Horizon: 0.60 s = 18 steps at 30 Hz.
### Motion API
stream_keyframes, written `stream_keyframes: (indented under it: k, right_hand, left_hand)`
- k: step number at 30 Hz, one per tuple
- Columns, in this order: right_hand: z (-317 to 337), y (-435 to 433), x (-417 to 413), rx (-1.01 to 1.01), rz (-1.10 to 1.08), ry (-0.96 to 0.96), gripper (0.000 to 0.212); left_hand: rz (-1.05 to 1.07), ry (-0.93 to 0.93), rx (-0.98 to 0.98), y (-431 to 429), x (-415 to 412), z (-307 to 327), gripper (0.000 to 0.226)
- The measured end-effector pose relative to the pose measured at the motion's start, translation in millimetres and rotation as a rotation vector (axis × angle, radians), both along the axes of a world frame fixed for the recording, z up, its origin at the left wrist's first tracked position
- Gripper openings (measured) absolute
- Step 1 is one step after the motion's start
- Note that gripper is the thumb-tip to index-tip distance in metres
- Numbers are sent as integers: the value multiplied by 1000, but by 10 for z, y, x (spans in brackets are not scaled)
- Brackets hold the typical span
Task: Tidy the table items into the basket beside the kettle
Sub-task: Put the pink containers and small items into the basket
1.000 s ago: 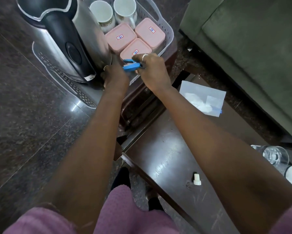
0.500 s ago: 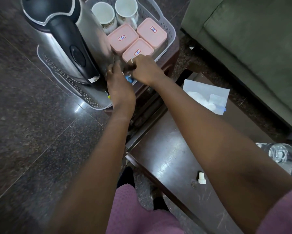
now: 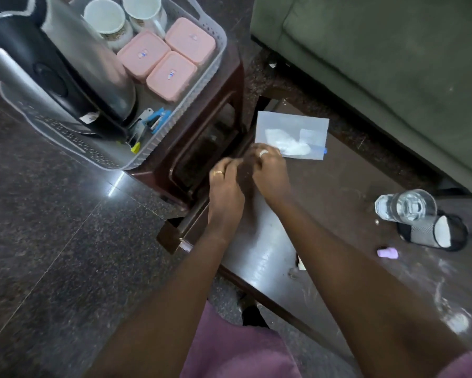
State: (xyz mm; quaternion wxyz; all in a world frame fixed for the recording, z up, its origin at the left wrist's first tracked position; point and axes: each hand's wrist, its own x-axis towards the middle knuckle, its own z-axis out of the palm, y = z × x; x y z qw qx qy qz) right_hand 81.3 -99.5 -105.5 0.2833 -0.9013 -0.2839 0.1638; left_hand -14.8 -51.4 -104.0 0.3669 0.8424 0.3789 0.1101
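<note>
A clear plastic pouch holding something white [image 3: 292,126] lies flat on the dark wooden table [image 3: 346,184], not yet tidied away. It sits at about 1 o'clock from the person's two hands. The fingertips of the right hand [image 3: 270,173], which wears a ring, meet the pouch's near-left corner. Motion blur hides whether they pinch it. The left hand [image 3: 225,189] hovers just beside the right at its 9 o'clock, fingers bent, and whether it holds anything cannot be told.

At 10 o'clock from the hands, the grey perforated plastic basket [image 3: 221,47] rests on a low dark brown stand [image 3: 215,113]. In its far end are three pink square lidded boxes [image 3: 171,75] packed together and two white mugs [image 3: 108,19]. A blue stapler [image 3: 157,120] and a small yellow piece [image 3: 135,147] lie near its closest corner. The steel kettle with a black handle [image 3: 65,64] stands at the basket's 9 o'clock end.

On the table at 3 o'clock from the hands stand a clear drinking glass [image 3: 405,205] and, touching it, a tipped black mesh cup [image 3: 431,233]. A small lilac cap [image 3: 387,252] lies near them. A green sofa [image 3: 393,64] fills the 1 o'clock corner.
</note>
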Motion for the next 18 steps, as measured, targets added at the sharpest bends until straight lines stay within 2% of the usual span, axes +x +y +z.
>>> stream_keyframes:
  k: [4, 8, 11, 15, 18]
  right_hand:
    - [-219, -797, -111, -100, -258, 47, 38]
    - [-352, -1550, -159, -174, -441, 89, 31]
    - [-387, -2011, -248, -184, -540, 144, 30]
    - [-404, -2504, -377, -181, -619, 97, 29]
    - [-433, -2811, -429, -264, -670, 91, 23]
  left_hand:
    - [-211, 78, -49, -499, -75, -148, 43]
    - [-347, 96, -1, -942, -150, -251, 42]
    - [-418, 147, -44, -1189, -188, -347, 45]
    - [-567, 174, 5, -1487, -160, -440, 30]
    - [-689, 329, -77, -1688, -158, -555, 45]
